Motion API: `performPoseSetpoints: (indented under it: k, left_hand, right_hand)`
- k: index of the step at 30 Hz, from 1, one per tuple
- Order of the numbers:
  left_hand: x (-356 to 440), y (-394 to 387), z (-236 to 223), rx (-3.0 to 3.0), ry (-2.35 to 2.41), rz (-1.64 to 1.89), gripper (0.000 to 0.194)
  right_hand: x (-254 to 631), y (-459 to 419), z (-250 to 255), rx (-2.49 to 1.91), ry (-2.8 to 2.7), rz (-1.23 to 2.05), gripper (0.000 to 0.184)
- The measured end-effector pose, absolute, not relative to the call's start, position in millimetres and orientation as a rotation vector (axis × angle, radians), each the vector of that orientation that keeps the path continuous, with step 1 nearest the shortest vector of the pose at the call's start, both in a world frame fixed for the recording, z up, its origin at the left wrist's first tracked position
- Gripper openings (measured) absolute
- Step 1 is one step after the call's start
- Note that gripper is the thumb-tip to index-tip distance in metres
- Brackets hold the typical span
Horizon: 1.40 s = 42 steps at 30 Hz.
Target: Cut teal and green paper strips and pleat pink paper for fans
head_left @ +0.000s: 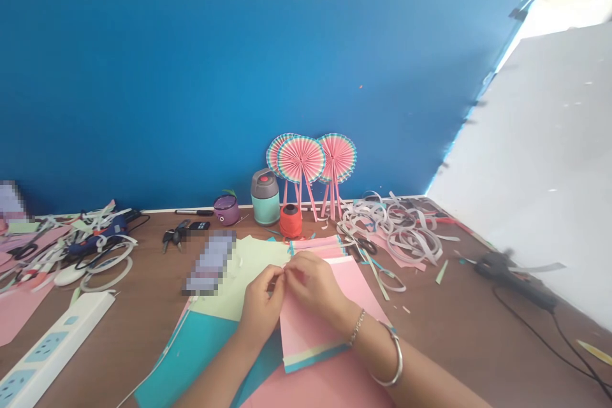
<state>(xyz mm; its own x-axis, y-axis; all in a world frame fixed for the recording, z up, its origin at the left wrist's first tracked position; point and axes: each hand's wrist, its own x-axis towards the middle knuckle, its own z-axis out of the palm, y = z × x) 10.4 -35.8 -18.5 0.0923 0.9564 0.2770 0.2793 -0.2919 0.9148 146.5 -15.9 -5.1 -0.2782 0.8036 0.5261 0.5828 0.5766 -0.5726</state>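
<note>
My left hand point(262, 301) and my right hand point(315, 284) meet with fingertips pinched together. Whatever lies between them is too small or hidden to make out. Under my right hand lies a pink paper sheet point(306, 335) with pale green and blue strips along its near edge. Beneath and around it are a pale green sheet point(222, 296), a teal sheet point(203, 344) and a larger pink sheet point(320, 386). Just beyond my fingers is a pleated pink paper piece point(325, 246) with blue-striped ends. My right wrist wears a chain and a bangle.
Round pink paper fans point(301, 159) stand against the blue partition point(215, 83). Before them are a teal jar point(266, 207), a red spool point(291, 223) and a purple cup point(226, 210). Paper strips point(411, 236) and a glue gun point(514, 277) lie right; a power strip point(57, 344) left.
</note>
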Motion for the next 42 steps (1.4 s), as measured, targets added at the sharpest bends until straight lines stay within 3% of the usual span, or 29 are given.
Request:
performPoseSetpoints:
  k: [15, 22, 42]
  left_hand:
    - [10, -34, -21, 1.652, 1.242, 1.266, 0.017]
    - [10, -33, -20, 1.596, 1.241, 1.271, 0.018]
    - [8, -27, -22, 1.417, 1.282, 1.244, 0.021]
  right_hand:
    - [149, -12, -9, -1.025, -1.862, 0.543, 0.017]
    - [158, -9, -9, -1.098, -1.965, 0.273, 0.019]
    - [158, -8, -15, -1.136, -2.075, 0.291, 0.014]
